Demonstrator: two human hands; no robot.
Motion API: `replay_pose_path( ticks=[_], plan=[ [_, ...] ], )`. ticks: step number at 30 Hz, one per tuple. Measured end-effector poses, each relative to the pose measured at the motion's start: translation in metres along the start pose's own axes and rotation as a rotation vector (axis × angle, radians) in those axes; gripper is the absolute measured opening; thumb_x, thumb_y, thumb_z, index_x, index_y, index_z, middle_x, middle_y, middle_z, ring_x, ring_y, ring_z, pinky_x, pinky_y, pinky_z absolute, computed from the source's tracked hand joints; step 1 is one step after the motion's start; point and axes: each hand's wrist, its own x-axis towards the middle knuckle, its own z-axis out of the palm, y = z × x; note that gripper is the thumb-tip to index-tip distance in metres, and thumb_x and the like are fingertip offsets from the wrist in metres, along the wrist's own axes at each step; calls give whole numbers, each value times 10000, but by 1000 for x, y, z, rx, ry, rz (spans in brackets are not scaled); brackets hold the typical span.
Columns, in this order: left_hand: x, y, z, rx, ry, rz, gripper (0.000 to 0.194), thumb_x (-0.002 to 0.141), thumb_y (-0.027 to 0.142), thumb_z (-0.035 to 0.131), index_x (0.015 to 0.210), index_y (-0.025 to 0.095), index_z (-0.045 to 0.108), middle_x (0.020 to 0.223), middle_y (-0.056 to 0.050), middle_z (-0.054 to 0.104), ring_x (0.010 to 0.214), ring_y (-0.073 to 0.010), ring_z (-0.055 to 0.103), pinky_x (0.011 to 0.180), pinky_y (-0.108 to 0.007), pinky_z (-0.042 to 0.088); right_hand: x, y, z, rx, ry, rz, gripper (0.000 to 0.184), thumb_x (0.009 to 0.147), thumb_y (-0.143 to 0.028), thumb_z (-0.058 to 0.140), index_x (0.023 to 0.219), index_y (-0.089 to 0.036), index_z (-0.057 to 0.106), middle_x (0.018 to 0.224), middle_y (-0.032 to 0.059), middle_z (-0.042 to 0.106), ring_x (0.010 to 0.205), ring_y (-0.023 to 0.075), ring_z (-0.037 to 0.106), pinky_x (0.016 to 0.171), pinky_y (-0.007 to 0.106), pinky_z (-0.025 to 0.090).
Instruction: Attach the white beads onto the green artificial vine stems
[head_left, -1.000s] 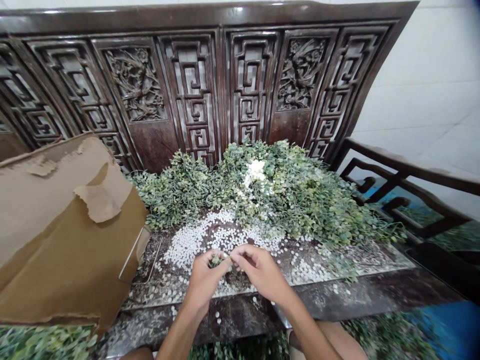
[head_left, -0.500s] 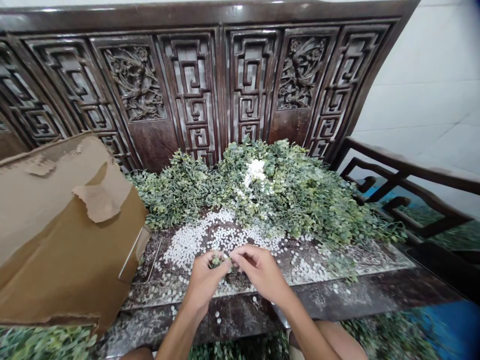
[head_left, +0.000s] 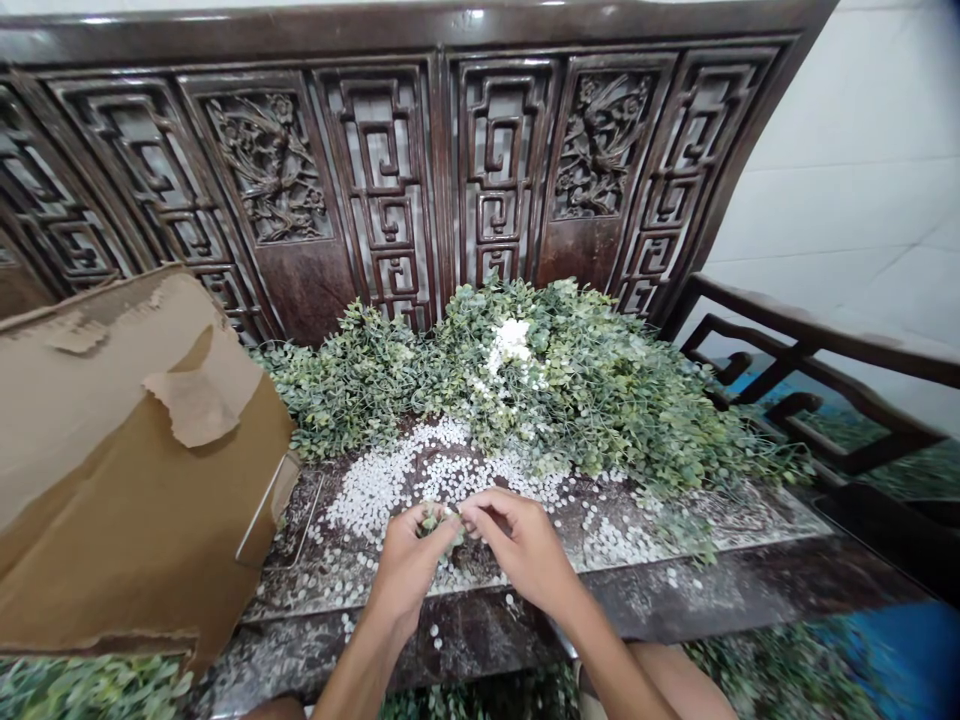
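Note:
My left hand (head_left: 411, 552) pinches an artificial leaf sprig (head_left: 433, 522), whose small green leaves show between the thumb and fingers. Against it, my right hand (head_left: 514, 545) has its thumb and fingertips pressed together at the sprig's end; what they grip there is too small to make out. Both hands meet just above the bench seat (head_left: 480, 620). Small white discs (head_left: 375, 490) lie scattered thickly on the seat behind and around the hands. A big heap of artificial greenery (head_left: 600, 390) spreads beyond them, with a clump of white pieces (head_left: 511, 342) on top.
A torn cardboard box (head_left: 135, 480) stands at the left, with a thin metal wire frame (head_left: 306, 525) beside it. The carved wooden backrest (head_left: 442, 200) rises behind the heap. An armrest (head_left: 817, 360) bounds the right side. More greenery (head_left: 780, 670) lies below the seat.
Almost nothing differs. The fingers of both hands shift very slightly at the sprig; the heap, the discs and the box stay in place.

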Motion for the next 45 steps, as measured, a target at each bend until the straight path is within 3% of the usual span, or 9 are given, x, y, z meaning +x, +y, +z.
replay_pose_path(
  ticks=[8,15,26,35,45],
  plan=[
    [-1,0,-1,5,-13,-1,223,692,359,718,707,163,612,671,26,553,664,-131,476,653,-232,355,0,-8,-4,-117,-7,-69,223,946,-274,494,861,-206,689,775,27,638,731,167,585,692,264,437],
    [1,-8,-1,-38,33,-19,241,644,336,755,723,153,621,688,24,584,675,-131,496,686,-234,365,-2,-8,-3,-138,-39,-165,232,958,-250,475,946,-215,704,867,57,668,798,180,607,741,285,462],
    [-4,-6,6,-201,55,-150,258,551,298,796,702,156,644,676,10,614,647,-127,525,619,-222,395,-4,-9,-5,-207,-89,-169,223,967,-207,444,934,-209,664,862,45,634,791,168,595,750,275,454],
    [-5,-8,5,-233,43,-244,219,603,311,778,709,173,645,718,25,613,649,-102,522,616,-204,423,-5,-7,-6,-235,-99,-154,240,977,-233,420,915,-214,651,816,36,621,744,166,579,711,279,442],
    [-4,-12,6,-386,117,-301,206,535,205,807,620,162,624,629,21,613,572,-89,544,564,-205,458,-4,-10,-9,-239,-109,-163,215,960,-195,451,870,-214,645,786,22,610,729,163,570,692,264,417]
  ],
)
